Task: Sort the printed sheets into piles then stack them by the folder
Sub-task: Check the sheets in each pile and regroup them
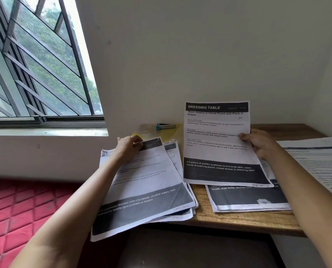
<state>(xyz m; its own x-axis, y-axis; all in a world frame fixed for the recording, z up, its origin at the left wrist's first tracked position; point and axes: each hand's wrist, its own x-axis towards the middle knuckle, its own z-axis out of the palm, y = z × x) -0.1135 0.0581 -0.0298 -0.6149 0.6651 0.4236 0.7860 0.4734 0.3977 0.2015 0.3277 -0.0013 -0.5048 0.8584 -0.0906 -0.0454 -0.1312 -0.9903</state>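
Observation:
My right hand (258,143) pinches the right edge of a printed sheet headed "DRESSING TABLE" (217,147) and holds it upright above the desk. My left hand (129,145) grips the top edge of another printed sheet (143,182), the top one of a fanned left pile that overhangs the desk's left edge. A second pile (246,200) lies flat under the raised sheet. More sheets (319,163) lie at the far right. A yellow transparent folder (165,133) lies at the back of the desk, partly hidden by the sheets.
The wooden desk (238,219) stands in a corner against the wall. A blue and grey stapler (165,126) rests on the folder. A red quilted mattress (22,207) lies to the left, below a barred window (37,70).

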